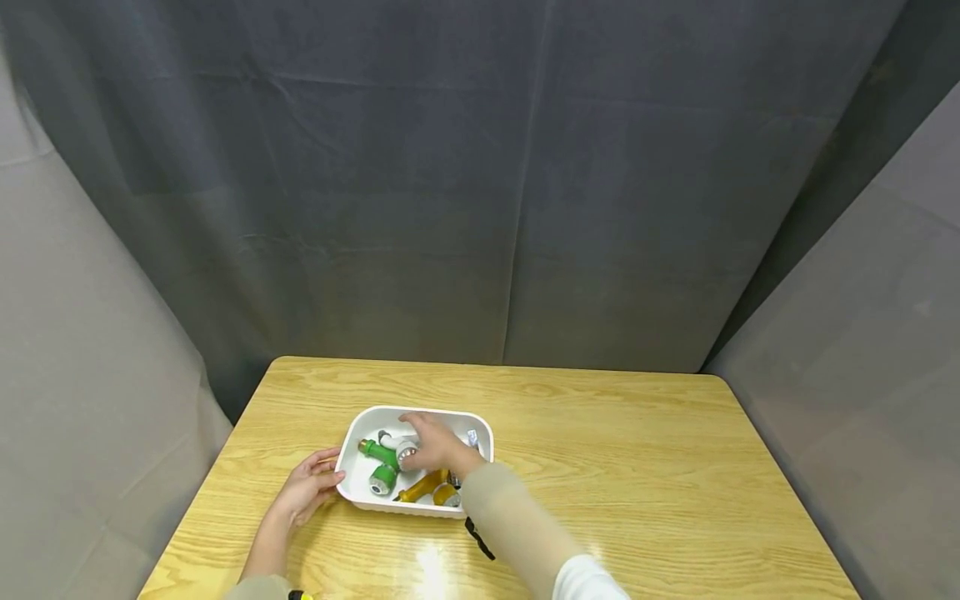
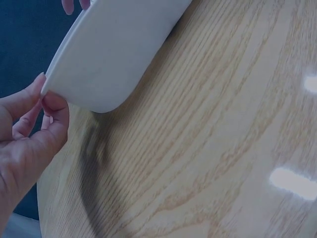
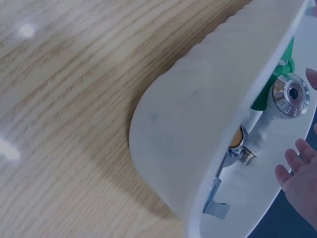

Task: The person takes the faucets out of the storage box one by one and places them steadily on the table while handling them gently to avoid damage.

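Note:
A white plastic bin (image 1: 358, 502) sits on the wooden table, holding several valve-like fittings. My left hand (image 1: 303, 490) is at its left end; in the left wrist view the thumb and fingers pinch the bin's rim (image 2: 55, 60). My right hand (image 1: 438, 446) reaches into the bin from the right, fingers spread around a white fitting (image 3: 291, 95) with a chrome knob-like end. In the right wrist view, a gap shows between the fingers and that fitting. A green fitting (image 1: 382, 477) lies to its left, and a yellow-orange fitting (image 1: 423, 487) lies nearer the front wall.
A small metal piece (image 3: 213, 198) lies inside the bin at its right end. The wooden table (image 1: 660, 467) extends to the right of the bin. A dark curtain (image 1: 450, 183) stands behind it, with light grey cloth panels (image 1: 862, 333) at the sides.

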Motion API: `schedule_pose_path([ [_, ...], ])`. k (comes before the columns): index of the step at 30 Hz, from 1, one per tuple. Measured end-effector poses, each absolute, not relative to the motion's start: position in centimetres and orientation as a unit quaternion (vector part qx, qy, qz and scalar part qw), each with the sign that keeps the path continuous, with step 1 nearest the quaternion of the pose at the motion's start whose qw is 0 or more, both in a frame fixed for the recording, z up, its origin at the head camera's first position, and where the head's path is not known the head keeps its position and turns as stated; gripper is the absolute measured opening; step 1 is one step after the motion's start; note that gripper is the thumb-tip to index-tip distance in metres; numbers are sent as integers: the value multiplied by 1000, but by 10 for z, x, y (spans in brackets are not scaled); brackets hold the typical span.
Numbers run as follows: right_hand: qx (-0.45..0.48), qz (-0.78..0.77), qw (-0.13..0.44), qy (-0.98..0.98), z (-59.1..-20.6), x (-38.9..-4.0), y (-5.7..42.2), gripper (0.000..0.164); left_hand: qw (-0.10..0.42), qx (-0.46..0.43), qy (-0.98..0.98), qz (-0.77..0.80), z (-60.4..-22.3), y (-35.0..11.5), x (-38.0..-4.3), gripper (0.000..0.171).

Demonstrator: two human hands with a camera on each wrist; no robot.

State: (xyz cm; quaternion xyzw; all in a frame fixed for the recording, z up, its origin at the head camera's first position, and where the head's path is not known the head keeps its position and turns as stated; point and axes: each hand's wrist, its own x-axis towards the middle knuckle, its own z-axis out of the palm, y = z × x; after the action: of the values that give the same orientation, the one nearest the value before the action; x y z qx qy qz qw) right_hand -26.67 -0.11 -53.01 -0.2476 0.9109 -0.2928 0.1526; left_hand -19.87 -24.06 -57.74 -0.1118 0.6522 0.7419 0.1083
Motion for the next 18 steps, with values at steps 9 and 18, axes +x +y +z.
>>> schedule_pose_path([
  [9, -245, -235, 144, 929, -537, -265, -8, 81, 101, -117, 645, 748, -580, -238, -198, 54],
  [18, -240, -213, 158, 934, -540, -262, -8, 80, 107, -122, 646, 746, -579, -237, -198, 54],
])
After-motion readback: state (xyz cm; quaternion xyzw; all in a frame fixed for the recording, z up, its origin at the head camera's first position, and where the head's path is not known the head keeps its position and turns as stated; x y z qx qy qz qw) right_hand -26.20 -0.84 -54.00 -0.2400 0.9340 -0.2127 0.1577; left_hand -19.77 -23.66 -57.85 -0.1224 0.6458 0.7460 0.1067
